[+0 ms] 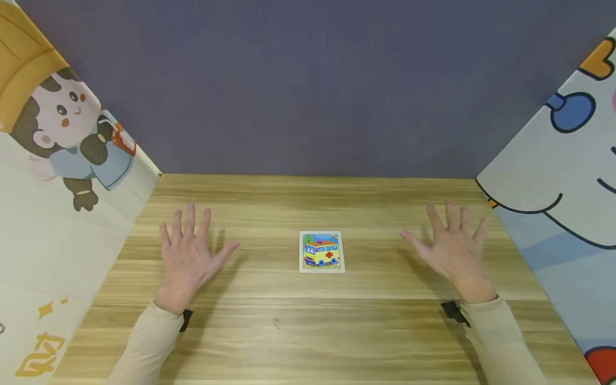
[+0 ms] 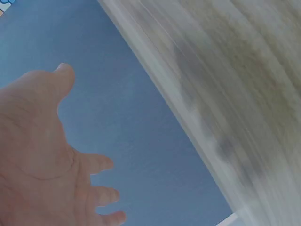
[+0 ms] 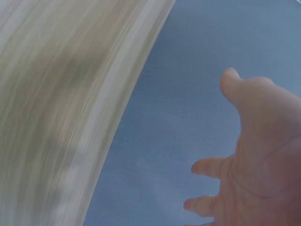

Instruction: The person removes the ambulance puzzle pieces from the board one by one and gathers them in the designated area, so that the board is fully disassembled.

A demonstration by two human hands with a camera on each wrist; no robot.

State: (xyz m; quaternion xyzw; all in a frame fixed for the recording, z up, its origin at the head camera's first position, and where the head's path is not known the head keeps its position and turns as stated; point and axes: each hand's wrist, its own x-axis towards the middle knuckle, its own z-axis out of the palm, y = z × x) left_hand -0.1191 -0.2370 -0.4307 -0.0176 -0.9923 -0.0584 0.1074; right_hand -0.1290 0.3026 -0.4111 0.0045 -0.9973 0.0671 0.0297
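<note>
A small square picture puzzle (image 1: 321, 252) with a white border lies in the middle of the wooden table. Its picture is a yellow ambulance with a red cross and blue wheels. My left hand (image 1: 187, 260) is held over the table to the left of the puzzle, fingers spread and palm down. To the right of it, my right hand (image 1: 454, 255) is spread the same way, thumb pointing inward. Neither hand holds anything. Both wrist views show an empty palm, the left hand (image 2: 42, 150) and the right hand (image 3: 268, 155), with fingers extended.
The wood-grain table (image 1: 308, 342) meets a dark blue-grey wall (image 1: 308, 91) at the back. A side panel (image 1: 48, 240) with a cartoon child stands at left, and another cartoon panel (image 1: 534, 160) at right. Black straps (image 1: 454, 312) show at the wrists.
</note>
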